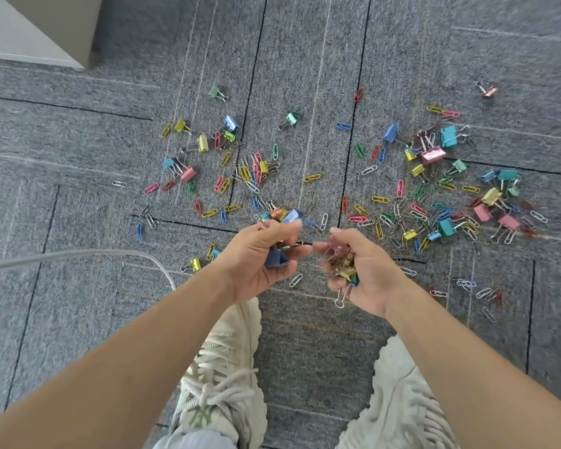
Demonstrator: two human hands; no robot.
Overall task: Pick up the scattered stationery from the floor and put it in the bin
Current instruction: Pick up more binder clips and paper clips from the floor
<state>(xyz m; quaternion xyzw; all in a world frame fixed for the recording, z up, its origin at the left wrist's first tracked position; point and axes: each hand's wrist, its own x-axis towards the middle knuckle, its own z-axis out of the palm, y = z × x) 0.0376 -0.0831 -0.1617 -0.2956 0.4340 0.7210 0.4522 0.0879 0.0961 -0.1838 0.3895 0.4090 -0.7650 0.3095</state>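
Note:
Coloured paper clips and binder clips lie scattered over the grey carpet, thickest at the right (434, 202) and in the middle (250, 176). My left hand (256, 257) holds a bunch of binder clips, a dark blue one (276, 259) in the palm and a light blue one (292, 217) at the fingertips. My right hand (360, 270) grips another bunch of binder clips (345, 268), gold and pink among them, with a wire handle hanging below. The two hands nearly touch at the fingertips, a little above the floor. No bin is in view.
A pale cabinet or wall corner (46, 30) stands at the top left. A grey cable (78, 254) curves across the carpet at the left. My two light shoes (221, 377) are at the bottom, right below the hands.

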